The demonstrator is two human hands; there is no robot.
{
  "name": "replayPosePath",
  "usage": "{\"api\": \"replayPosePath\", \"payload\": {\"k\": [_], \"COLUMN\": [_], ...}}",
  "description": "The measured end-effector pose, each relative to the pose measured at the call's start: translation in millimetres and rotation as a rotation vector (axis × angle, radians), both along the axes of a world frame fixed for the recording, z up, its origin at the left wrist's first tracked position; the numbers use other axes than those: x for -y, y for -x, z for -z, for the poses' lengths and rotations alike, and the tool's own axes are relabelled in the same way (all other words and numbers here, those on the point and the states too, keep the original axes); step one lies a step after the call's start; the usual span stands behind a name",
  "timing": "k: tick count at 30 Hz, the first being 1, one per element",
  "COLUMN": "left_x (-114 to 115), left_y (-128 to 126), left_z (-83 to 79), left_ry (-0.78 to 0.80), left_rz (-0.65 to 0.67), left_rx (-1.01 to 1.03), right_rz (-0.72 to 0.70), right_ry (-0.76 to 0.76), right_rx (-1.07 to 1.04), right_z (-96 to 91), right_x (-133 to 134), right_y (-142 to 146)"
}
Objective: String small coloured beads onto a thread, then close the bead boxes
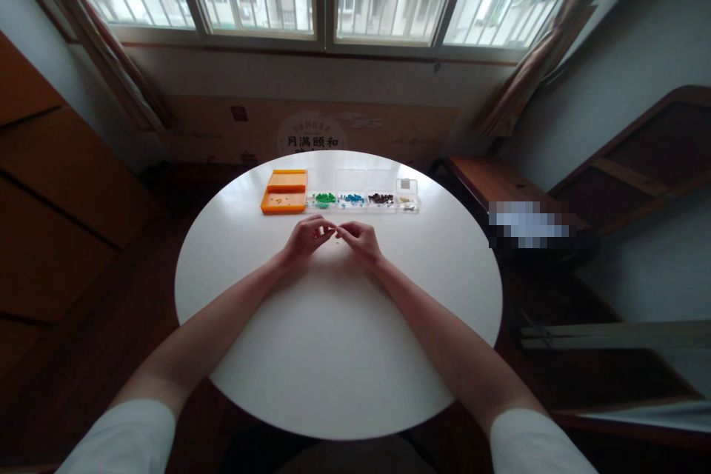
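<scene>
My left hand and my right hand meet fingertip to fingertip above the table, both closed in a pinch. Whatever sits between the fingertips is too small to name. A tiny speck lies on the tabletop just below them. Beyond my left hand is an open orange box with a few small yellowish bits inside. To its right, a row of open clear boxes holds green pieces, blue pieces and dark brownish pieces. The smaller clear box at the right end has pale bits in it.
All of this stands on a round white table. Behind it are a printed cardboard panel and a barred window. A wooden stool or low table is at the right, with a blurred pale item on it. An orange-brown cabinet stands left.
</scene>
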State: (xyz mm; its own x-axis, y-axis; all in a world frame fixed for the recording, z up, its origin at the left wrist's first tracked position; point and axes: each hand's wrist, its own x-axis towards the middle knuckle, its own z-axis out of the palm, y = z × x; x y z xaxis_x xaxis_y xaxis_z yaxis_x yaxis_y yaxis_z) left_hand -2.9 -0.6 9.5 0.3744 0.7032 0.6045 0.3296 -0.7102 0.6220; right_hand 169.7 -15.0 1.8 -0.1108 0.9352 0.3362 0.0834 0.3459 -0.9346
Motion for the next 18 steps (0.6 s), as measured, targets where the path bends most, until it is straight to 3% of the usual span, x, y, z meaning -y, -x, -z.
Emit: {"api": "replayPosePath", "payload": {"k": [18], "left_x": [0.9], "left_y": [0.2], "left_z": [-1.0], "left_ry": [-0.014], "left_rz": [0.034], "left_rx": [-0.001], "right_rz": [0.014], "right_ry": [-0.013], "right_rx": [0.022], "right_z": [-1.5], "right_x": [1.5], "right_y": [0.7]}}
